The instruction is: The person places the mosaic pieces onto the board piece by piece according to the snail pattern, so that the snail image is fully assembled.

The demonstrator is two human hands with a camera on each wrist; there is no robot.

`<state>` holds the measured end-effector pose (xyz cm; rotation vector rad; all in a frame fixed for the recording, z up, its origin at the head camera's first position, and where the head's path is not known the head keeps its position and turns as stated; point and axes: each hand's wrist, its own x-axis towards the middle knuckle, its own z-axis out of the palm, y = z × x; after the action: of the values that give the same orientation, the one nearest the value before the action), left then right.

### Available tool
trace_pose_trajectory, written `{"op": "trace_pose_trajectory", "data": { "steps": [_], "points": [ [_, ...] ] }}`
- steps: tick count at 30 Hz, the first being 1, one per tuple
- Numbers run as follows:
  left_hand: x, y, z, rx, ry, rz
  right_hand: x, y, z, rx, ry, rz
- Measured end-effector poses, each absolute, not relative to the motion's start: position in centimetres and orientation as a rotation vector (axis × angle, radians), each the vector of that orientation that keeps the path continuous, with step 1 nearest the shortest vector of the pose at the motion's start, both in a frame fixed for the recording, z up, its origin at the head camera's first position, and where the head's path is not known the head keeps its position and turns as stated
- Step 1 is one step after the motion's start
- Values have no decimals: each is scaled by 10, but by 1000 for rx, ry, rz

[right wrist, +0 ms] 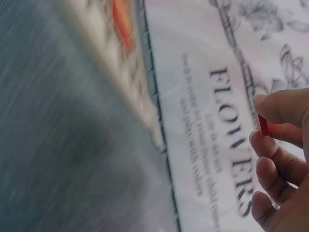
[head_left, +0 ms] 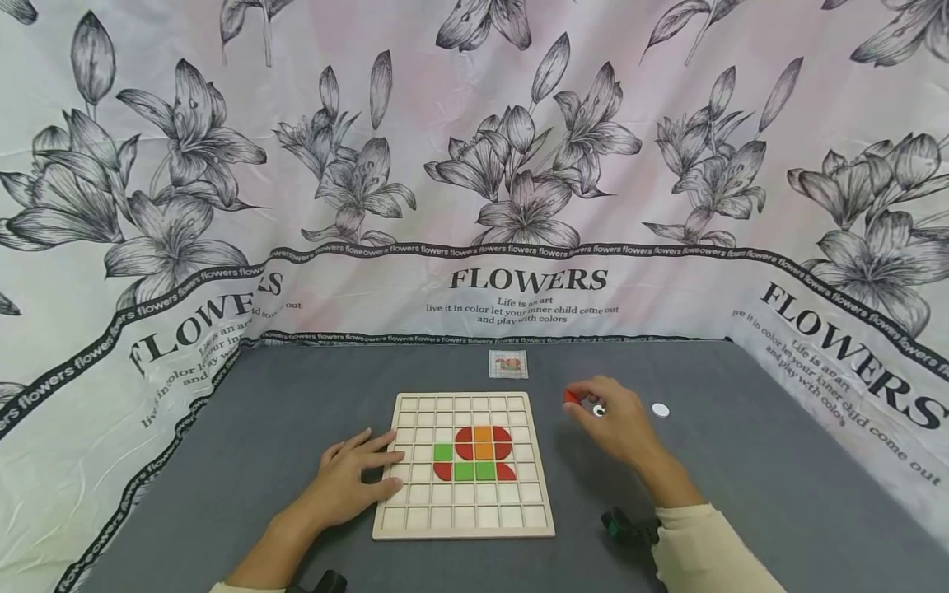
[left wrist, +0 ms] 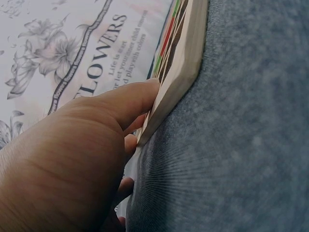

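Observation:
A wooden grid board [head_left: 463, 519] lies on the grey table, with red rounded pieces [head_left: 502, 434], orange squares [head_left: 483, 434] and green squares [head_left: 464, 471] set in its cells. My left hand [head_left: 348, 482] rests along the board's left edge, fingers spread and fairly straight; in the left wrist view the thumb [left wrist: 137, 99] touches the rim. To the right of the board, my right hand [head_left: 619, 420] pinches a small red piece [right wrist: 262, 124] between thumb and fingertips, raised above the table. The other fingers of that hand curl loosely under it.
Behind the board lies a small picture card [head_left: 507, 364]. A white disc [head_left: 661, 409] sits to the right of my right hand, and a black-and-white round piece [head_left: 599, 410] shows partly behind that hand. A flower-printed cloth [head_left: 530, 296] hangs around the table's back and sides.

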<state>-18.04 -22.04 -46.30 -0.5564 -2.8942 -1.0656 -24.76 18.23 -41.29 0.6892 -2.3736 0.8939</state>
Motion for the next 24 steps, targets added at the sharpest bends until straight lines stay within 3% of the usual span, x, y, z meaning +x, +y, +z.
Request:
{"op": "trace_pose_trajectory", "data": {
  "steps": [9, 24],
  "points": [
    [-180, -219, -463, -560, -2896, -1063, -237, 143, -382, 798, -2289, 1022],
    [-180, -220, -462, -572, -2890, -1091, -241, 76, -389, 915, -2329, 1158]
  ]
}}
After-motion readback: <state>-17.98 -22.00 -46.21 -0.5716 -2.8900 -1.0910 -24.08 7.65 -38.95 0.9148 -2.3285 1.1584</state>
